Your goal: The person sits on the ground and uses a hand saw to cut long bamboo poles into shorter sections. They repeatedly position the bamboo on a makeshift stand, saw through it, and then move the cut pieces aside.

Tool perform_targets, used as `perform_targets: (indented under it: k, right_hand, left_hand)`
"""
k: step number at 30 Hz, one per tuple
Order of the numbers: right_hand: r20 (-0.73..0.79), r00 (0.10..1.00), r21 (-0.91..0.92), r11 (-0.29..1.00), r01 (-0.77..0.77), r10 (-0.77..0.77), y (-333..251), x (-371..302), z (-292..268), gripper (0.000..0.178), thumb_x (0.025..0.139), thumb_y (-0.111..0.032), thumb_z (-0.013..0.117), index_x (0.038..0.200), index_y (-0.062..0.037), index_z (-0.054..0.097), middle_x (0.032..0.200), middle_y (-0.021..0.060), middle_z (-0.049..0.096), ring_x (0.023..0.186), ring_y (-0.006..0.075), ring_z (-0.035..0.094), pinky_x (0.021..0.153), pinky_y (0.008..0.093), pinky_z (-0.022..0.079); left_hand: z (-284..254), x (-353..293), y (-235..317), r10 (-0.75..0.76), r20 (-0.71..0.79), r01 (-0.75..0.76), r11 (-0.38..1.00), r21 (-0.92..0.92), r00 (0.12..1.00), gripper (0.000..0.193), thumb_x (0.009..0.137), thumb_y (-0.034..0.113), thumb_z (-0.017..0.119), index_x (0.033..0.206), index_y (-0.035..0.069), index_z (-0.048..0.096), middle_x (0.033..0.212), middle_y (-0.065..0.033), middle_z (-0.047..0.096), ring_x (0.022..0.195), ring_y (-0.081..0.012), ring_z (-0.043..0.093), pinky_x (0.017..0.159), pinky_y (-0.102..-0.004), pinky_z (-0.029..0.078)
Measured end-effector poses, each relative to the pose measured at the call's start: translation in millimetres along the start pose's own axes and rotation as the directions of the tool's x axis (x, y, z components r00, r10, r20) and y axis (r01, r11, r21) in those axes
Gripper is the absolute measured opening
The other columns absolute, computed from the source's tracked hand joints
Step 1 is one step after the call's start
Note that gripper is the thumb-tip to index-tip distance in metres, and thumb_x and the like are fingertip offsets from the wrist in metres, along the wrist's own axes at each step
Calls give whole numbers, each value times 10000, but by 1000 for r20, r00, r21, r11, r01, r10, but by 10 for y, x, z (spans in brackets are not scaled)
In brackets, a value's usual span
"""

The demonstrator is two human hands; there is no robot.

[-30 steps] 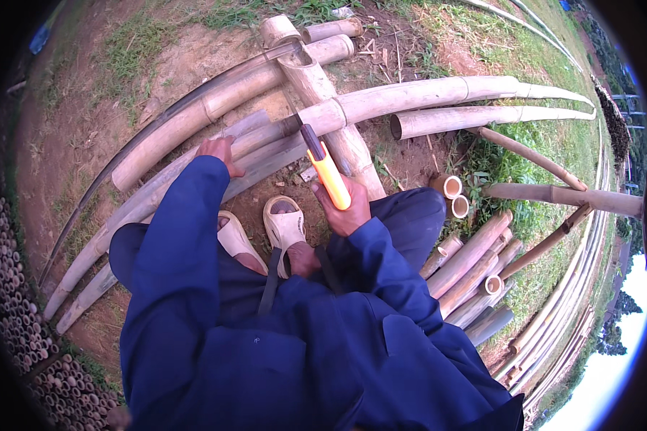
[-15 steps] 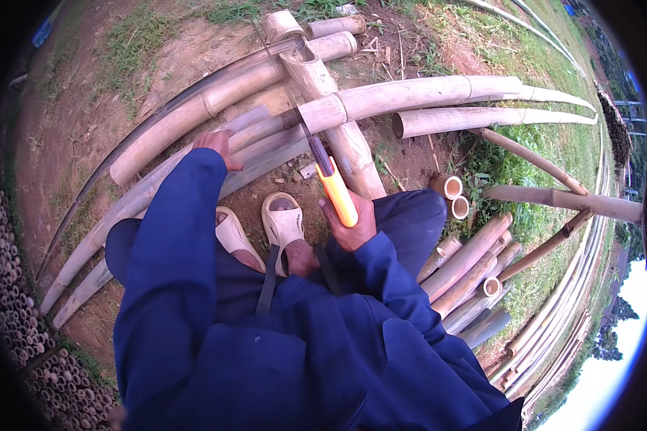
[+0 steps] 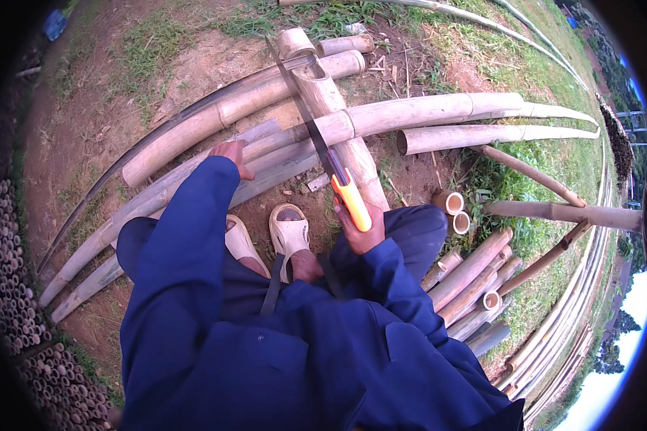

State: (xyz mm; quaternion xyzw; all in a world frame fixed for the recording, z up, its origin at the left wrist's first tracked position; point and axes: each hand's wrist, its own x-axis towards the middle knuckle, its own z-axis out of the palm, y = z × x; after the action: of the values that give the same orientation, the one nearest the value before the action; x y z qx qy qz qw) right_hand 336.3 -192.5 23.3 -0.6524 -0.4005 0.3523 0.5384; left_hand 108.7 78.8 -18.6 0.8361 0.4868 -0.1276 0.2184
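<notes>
My right hand (image 3: 359, 228) is closed round the orange handle of a hand saw (image 3: 349, 201). The dark blade slants up and left from it, lying across a long bamboo pole (image 3: 402, 110) beside a pale joint. Left of the blade, my left hand (image 3: 233, 156) grips the same pole from above; some fingers are hidden behind it. The pole rests on a thick bamboo log (image 3: 356, 161) notched near its far end. A greyish bamboo length (image 3: 280, 172) runs alongside on my side. Whether the blade has entered the wall is too small to tell.
Another bamboo pole (image 3: 216, 115) and a dark split strip (image 3: 144, 136) lie beyond. Short bamboo pieces (image 3: 474, 269) are piled at my right, near a pole frame (image 3: 553, 210). Stacked bamboo ends (image 3: 11, 287) fill the left edge. My sandalled feet (image 3: 289, 230) are below the pole.
The whole view has shifted slightly, so things sit a little lower and further right. The saw blade, blurred before, now shows sharply. Both hands keep their grips.
</notes>
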Motion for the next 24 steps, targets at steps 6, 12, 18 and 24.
perform_targets:
  k: [6,12,18,24]
  right_hand:
    - [18,998,-40,997,-67,68,-40,-9,-15,162,941,-114,741,1001,31,700,707,49,632,645,83,540,599,303,476]
    - [27,1000,-107,994,-12,15,-59,-54,4,174,944,-122,741,1018,29,697,699,55,631,647,80,544,611,302,485]
    - [15,1000,-130,991,1,1,-41,-78,31,181,936,-119,746,1017,35,697,711,94,661,649,99,558,637,311,502]
    - [16,1000,-146,989,-14,17,-142,-111,23,166,929,-107,746,1006,33,699,699,114,646,635,107,555,631,314,500]
  left_hand:
    - [-156,29,-268,-21,-67,4,970,-245,998,907,613,580,924,1382,180,655,1321,-123,698,1229,-367,643,1099,-459,473]
    - [-65,144,-480,-3,-480,-37,996,-75,877,425,913,404,740,1225,119,701,1161,-129,708,1116,-336,655,1007,-458,476]
    - [198,-107,307,318,-544,-320,943,96,776,817,737,541,846,1325,39,583,1277,-130,638,1181,-307,597,1043,-457,434]
    - [284,62,836,189,-434,-191,981,39,881,947,620,493,925,1358,48,532,1280,-156,615,1219,-323,581,1051,-451,435]
